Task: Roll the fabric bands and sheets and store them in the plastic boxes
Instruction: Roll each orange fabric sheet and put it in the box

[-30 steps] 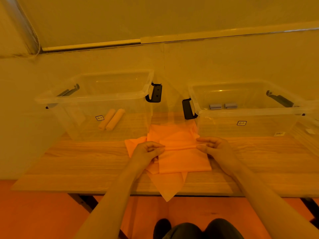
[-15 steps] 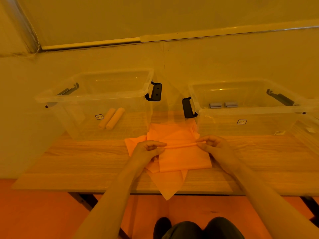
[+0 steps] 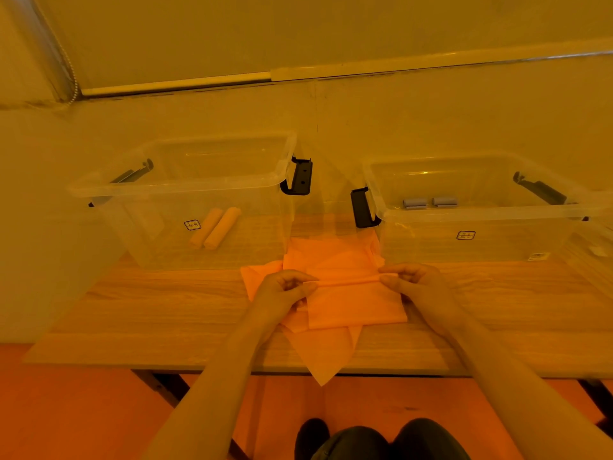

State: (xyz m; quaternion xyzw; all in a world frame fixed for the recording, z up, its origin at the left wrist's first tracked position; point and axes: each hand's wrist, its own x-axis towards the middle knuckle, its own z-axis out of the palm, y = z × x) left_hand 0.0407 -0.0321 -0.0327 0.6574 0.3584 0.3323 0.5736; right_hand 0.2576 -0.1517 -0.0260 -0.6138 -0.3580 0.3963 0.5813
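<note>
Left hand (image 3: 285,290) and right hand (image 3: 411,282) each pinch one end of the thin rolled edge of the top orange fabric sheet (image 3: 355,303), on the woodgrain table (image 3: 166,310). Two clear plastic boxes beyond the hands: left clear box (image 3: 185,180) holds two orange fabric rolls (image 3: 217,227), right clear box (image 3: 481,214) two grey rolls (image 3: 429,202).

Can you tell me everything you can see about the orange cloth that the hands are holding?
The orange sheet is thin, soft-looking fabric lying on top of a small pile of other orange sheets on the wooden table. Its far edge is rolled into a narrow tube, and the rest lies flat toward the person. The left hand pinches the roll's left end, the right hand its right end. One lower sheet's corner hangs over the table's front edge.
</note>
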